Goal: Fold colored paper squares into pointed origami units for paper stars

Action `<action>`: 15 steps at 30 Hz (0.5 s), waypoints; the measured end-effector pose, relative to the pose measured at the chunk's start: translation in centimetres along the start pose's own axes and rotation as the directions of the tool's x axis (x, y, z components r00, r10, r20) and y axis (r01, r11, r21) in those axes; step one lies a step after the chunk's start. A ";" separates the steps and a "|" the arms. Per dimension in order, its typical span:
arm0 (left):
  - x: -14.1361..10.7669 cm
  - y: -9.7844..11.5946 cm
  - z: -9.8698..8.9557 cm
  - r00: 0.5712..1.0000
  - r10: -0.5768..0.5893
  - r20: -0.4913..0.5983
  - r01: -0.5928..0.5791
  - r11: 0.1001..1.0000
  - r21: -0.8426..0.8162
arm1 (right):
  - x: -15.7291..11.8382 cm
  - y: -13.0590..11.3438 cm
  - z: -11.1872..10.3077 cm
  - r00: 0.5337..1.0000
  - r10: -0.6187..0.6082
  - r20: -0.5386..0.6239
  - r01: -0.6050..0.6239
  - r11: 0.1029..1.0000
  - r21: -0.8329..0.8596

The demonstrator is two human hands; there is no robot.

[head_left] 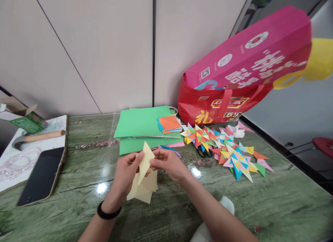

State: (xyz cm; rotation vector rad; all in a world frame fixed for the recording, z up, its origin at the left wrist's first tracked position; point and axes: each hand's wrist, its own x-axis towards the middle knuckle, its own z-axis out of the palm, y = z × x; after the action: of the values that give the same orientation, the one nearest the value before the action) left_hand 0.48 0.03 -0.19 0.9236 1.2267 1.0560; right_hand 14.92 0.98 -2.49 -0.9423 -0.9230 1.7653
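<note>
A small piece of pale yellow paper (146,161), folded to a narrow pointed shape, is held up between both hands. My left hand (130,170) pinches its left edge between thumb and fingers. On the right edge, my right hand (166,163) grips it with thumb and forefinger. Beneath the hands, several flat pale yellow sheets (142,191) lie loosely overlapped on the green marbled table (85,176). Part of these sheets is hidden by the hands.
Green paper sheets (140,122) lie behind the hands, with small coloured squares (169,123) on top. Colourful folded stars (238,160) spread at right, before a red bag (203,105). At left are a phone (41,176) and a wooden-handled tool (44,136).
</note>
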 end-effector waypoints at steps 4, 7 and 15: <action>0.1 0.0 0.0 0.995 -0.033 0.093 0.032 0.999 0.013 | 0.1 0.0 -0.1 0.999 -0.008 -0.053 0.009 1.000 0.012; 0.3 -0.2 -0.2 0.991 -0.039 0.126 0.038 0.999 0.005 | 0.2 -0.1 -0.2 0.994 -0.028 -0.103 0.029 1.000 0.007; 0.2 -0.1 -0.3 0.993 -0.069 0.096 0.072 0.997 -0.033 | 0.2 -0.2 -0.2 0.994 -0.047 -0.102 0.046 0.999 -0.013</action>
State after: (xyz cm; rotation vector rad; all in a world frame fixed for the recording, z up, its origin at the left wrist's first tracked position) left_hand 0.19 0.24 -0.36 0.8864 1.1501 0.9646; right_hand 15.08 1.25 -2.40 -1.0009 -0.8823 1.6591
